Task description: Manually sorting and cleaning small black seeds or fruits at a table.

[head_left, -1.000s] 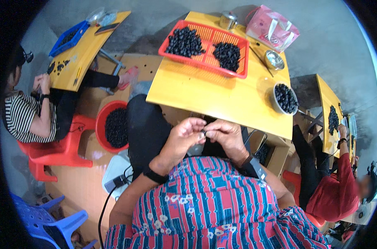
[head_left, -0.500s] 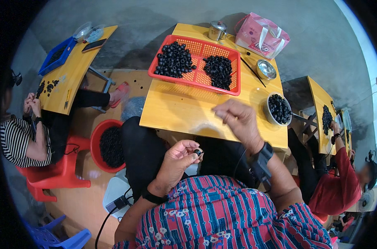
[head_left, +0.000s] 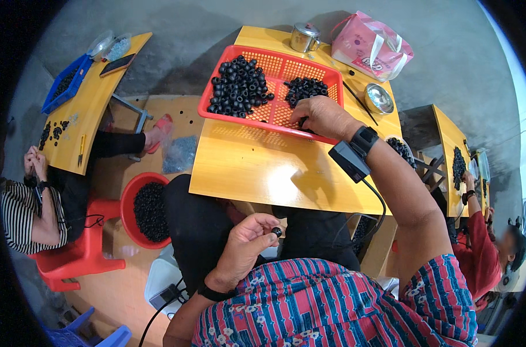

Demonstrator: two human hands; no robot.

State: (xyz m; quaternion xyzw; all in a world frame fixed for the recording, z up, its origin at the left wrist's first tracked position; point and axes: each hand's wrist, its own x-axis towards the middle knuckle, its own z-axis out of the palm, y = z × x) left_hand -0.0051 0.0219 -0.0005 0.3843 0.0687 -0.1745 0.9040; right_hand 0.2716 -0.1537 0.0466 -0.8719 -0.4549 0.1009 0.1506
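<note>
My left hand (head_left: 251, 240), held low over my lap, pinches a small shiny black ring-like part (head_left: 276, 231) between thumb and fingers. My right hand (head_left: 325, 118) reaches into the right half of a red plastic basket (head_left: 216, 113) on the yellow table. Its fingers are drawn together and point down among small black pieces (head_left: 306, 89); a bit of black shows at the fingertips, but what they grip is mostly hidden. Larger round black parts with holes (head_left: 237, 87) are heaped in the basket's left half.
Behind the basket stand a metal cup (head_left: 304, 37) and a pink bag (head_left: 372, 46). At the right are a dark stick (head_left: 360, 103), a metal bowl (head_left: 379, 98) and a tub of black parts (head_left: 401, 150), partly behind my arm. A red floor tub (head_left: 127, 217) is left. Two co-workers sit at side tables.
My right hand has moved from above the table's front edge, forward into the basket's right half. My left hand still holds the black part over my lap. The view has shifted slightly.
</note>
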